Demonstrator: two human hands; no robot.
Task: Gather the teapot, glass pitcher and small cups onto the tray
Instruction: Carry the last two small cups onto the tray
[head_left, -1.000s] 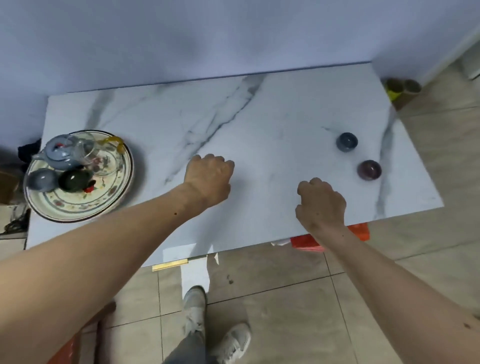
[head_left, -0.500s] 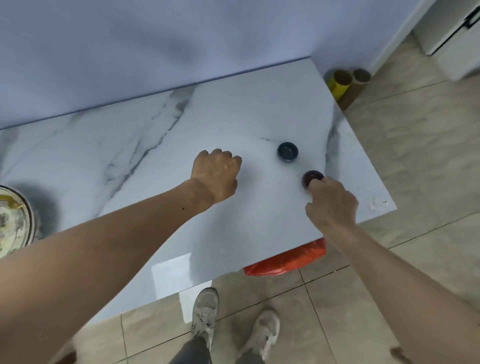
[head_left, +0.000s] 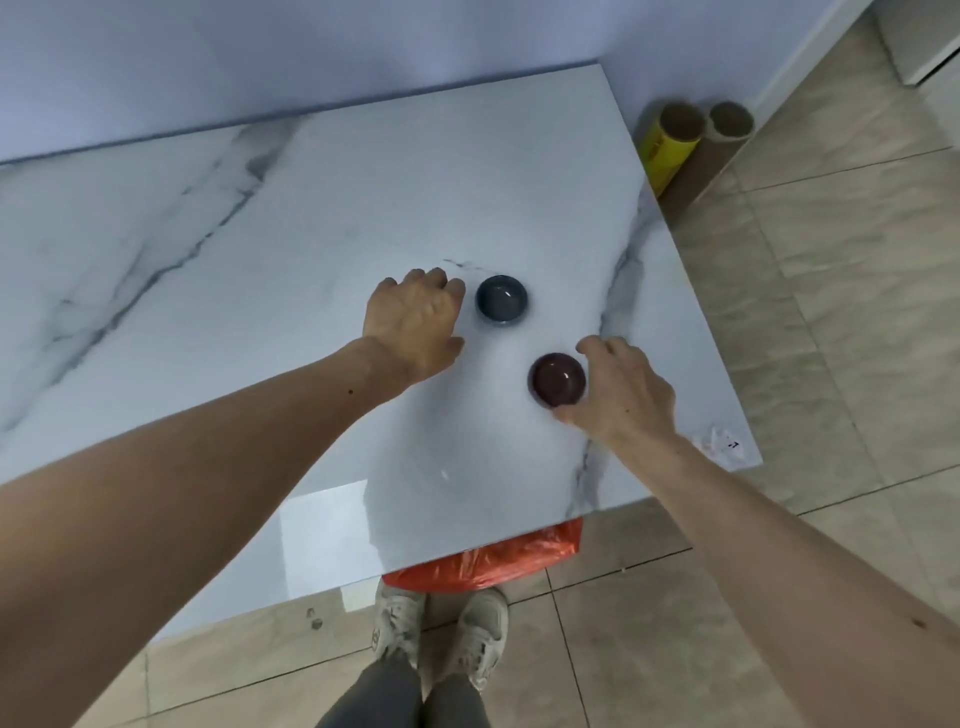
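Two small cups on the white marbled surface (head_left: 322, 218), right half. Blue-grey cup (head_left: 502, 301) upright, mouth up, sits toward 12 o'clock of the dark red cup (head_left: 557, 380); the two stand near each other but apart.

Left hand (head_left: 413, 325) at 9 o'clock of the blue-grey cup, fingers curled and spread apart, fingertips just beside the rim; contact cannot be told. Nothing held.

Right hand (head_left: 621, 395) at 3 o'clock of the dark red cup, thumb under its near edge, fingers arched round its far side, closing on it; cup rests on the surface.

Tray, teapot and pitcher out of frame.

Floor: orange plastic bag (head_left: 485, 564) under the near edge at 6 o'clock; two cardboard tubes (head_left: 675, 135) at 1 o'clock by the wall.
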